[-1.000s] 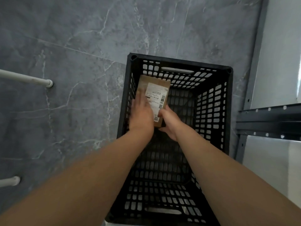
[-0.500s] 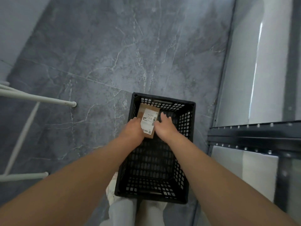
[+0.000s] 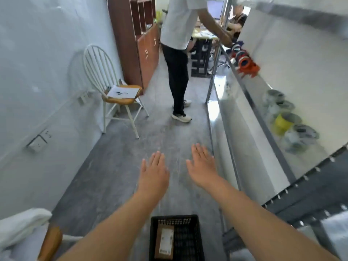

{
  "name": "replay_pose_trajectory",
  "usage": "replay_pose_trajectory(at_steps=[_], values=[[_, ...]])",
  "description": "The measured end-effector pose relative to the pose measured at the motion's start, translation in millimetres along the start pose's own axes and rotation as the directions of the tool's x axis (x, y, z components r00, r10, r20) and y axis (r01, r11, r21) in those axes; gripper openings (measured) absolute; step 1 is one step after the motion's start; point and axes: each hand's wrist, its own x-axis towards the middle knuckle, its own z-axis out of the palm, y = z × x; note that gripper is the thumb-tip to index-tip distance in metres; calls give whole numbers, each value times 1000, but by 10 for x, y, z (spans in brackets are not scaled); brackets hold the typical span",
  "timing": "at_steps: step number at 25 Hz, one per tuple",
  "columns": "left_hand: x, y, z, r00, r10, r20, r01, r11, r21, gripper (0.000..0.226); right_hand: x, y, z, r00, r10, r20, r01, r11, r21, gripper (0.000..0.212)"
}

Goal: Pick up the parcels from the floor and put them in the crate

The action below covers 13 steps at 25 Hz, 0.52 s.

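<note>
Over the floor [image 3: 116, 176] beyond the crate [image 3: 174, 217], stretches left hand [image 3: 153, 178] and right hand [image 3: 202, 169] forward, fingers [image 3: 157, 157] wide and empty, no longer touching the brown parcel [image 3: 164, 242] lying inside, at its left side.

parcel [image 3: 164, 243] apparently at left in crate [image 3: 195, 240], chair [image 3: 120, 97] far left

Grey marbled floor [image 3: 113, 176] lies beneath your left hand [image 3: 154, 176]; beyond it, leftward, a white chair [image 3: 114, 100] stands by the pale wall [image 3: 37, 63]. Metal shelving [image 3: 235, 110] runs right of your right hand [image 3: 202, 170].
</note>
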Motion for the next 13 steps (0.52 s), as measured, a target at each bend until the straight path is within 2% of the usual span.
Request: replay_pose_trajectory(at_steps=[3,7,9,13], values=[[-153,457,-888,981,41,-190,-48,998,-32,56,-408,-272,-863,988,-49,-149,50,999,-2,64],[-389,910,-1454,922,126,-367,-145,989,-24,61,-913,-365,-1481,929,-136,-343,111,990,-92,66],[-456,1059,-1592,893,195,-405,-213,977,-1,62,-1098,-331,-1682,902,-123,-414,77,989,-126,67],[-523,1221,-1838,822,315,-475,-347,938,22,63,-1545,-250,-1824,845,11,-534,-86,990,-116,65]])
